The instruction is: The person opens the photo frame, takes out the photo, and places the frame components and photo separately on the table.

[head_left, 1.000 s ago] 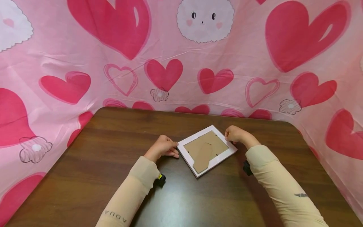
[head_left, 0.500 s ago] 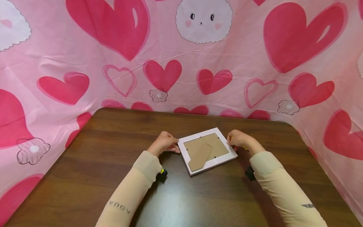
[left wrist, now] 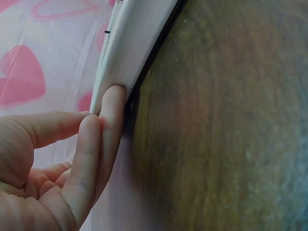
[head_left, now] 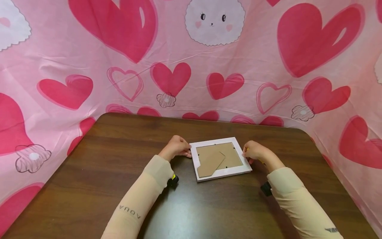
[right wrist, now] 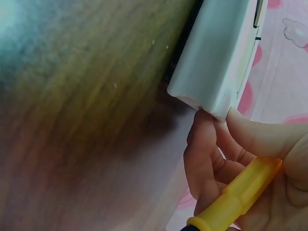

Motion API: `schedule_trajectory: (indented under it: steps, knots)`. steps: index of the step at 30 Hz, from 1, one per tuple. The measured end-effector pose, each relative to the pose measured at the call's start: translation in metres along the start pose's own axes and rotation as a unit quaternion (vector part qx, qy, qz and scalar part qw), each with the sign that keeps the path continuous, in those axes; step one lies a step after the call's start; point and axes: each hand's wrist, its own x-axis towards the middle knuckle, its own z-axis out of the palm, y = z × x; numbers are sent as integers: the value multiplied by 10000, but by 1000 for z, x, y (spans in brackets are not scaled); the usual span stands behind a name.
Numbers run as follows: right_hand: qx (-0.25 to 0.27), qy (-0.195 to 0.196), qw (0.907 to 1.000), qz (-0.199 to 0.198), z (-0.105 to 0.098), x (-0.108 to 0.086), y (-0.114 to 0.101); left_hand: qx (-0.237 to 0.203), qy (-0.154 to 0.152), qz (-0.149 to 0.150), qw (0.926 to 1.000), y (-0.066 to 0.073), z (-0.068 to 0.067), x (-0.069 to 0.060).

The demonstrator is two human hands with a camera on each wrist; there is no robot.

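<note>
1. The picture frame is on the desk, between the two hands, with its back facing up. I can't tell if any edge is lifted.
2. The left hand has its thumb and fingers clamped on one side of the frame. A light, firm pinch on the edge seems best.
3. The right hand pinches the other side near a corner. Its fingers also curl around a yellow handle, so that grip may be harder. It's smart to make sure the handle doesn't bump the frame.
4. To guide the frame well, both hands should go slowly and together, or a corner could scrape the desk.
5. It also seems wise to leave the flap alone, since it may bend.
6. The frame has a wide white border around a flat brown board. Little black tabs sit at the board's edges. A brown flap lies slanted across it.
</note>
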Motion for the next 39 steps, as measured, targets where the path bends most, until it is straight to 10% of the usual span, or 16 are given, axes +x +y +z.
schedule_trajectory:
  steps: [31, 39]
  knots:
    - [242, 135, 9994, -222, 11, -33, 3, 266, 23, 20, 9996, 4, 3, 8]
    - [1979, 895, 9755, -360, -7, -38, 1, 517, 70, 48, 9986, -5, 6, -15]
